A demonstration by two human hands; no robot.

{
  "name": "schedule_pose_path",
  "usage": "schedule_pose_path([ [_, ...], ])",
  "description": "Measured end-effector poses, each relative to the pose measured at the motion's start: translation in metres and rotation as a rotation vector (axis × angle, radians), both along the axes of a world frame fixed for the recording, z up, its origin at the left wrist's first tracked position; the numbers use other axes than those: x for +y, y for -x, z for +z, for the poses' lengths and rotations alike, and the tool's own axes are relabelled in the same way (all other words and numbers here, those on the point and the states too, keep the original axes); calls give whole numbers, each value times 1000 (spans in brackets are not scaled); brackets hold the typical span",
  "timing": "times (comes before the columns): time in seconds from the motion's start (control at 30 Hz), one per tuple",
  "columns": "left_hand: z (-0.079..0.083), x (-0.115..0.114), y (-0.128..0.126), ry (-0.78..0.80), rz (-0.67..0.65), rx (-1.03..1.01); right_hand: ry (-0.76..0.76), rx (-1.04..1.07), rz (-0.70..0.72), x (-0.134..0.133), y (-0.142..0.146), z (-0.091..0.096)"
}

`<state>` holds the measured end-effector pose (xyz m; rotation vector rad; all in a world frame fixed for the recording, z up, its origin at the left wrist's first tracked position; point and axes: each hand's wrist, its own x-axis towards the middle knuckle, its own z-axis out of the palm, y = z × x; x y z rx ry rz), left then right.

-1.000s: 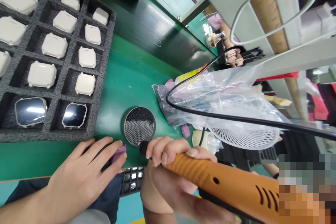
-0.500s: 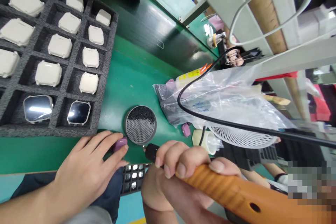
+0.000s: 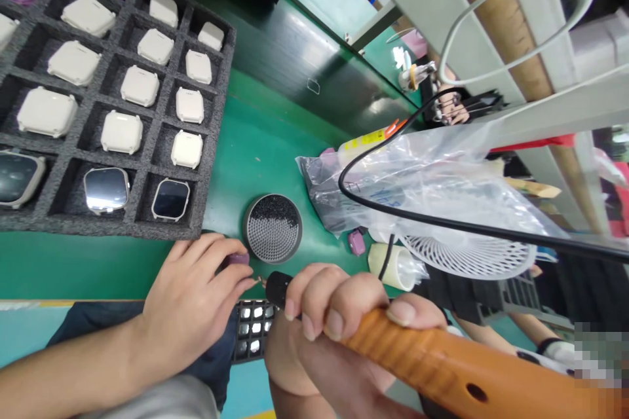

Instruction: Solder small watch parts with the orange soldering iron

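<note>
My left hand (image 3: pixel 194 291) is closed around a small purple watch case (image 3: pixel 239 258), mostly hidden by the fingers, low over the green bench. My right hand (image 3: pixel 339 314) grips an orange electric screwdriver (image 3: pixel 417 347) with a black nose. Its thin bit points left, and the tip is close to my left fingertips; whether it touches the case I cannot tell. Just above both hands sits a round grey dish (image 3: pixel 274 240) with a dimpled floor and tiny black screws gathered at its far side.
A dark foam tray (image 3: pixel 216 144) at the left holds white, purple and glass-faced watch cases. To the right lie a clear plastic bag (image 3: pixel 417 190), a small purple case (image 3: pixel 356 242), a cream roll (image 3: pixel 392 266) and a white fan (image 3: pixel 466 255). A black cable (image 3: pixel 417 219) crosses over them.
The screwdriver bit has left the dish's near edge and come down beside my left fingertips. The whole view has shifted, so the tray and dish appear further right.
</note>
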<state>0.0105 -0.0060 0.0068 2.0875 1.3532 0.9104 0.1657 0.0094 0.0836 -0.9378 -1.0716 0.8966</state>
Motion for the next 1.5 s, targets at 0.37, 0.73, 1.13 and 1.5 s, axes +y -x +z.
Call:
schedule_pose_path([
  [0.37, -2, 0, 0, -20, 8, -59, 94, 1, 10, -6, -5, 4],
  [0.73, -4, 0, 2, -36, -2, -16, 29, 23, 3, -1, -3, 2],
  [1.13, -5, -2, 2, -39, -58, 79, 51, -41, -23, 6, -4, -12],
  [1.5, -7, -1, 3, -49, -57, 29, -8, -82, -95, 19, 9, -30],
])
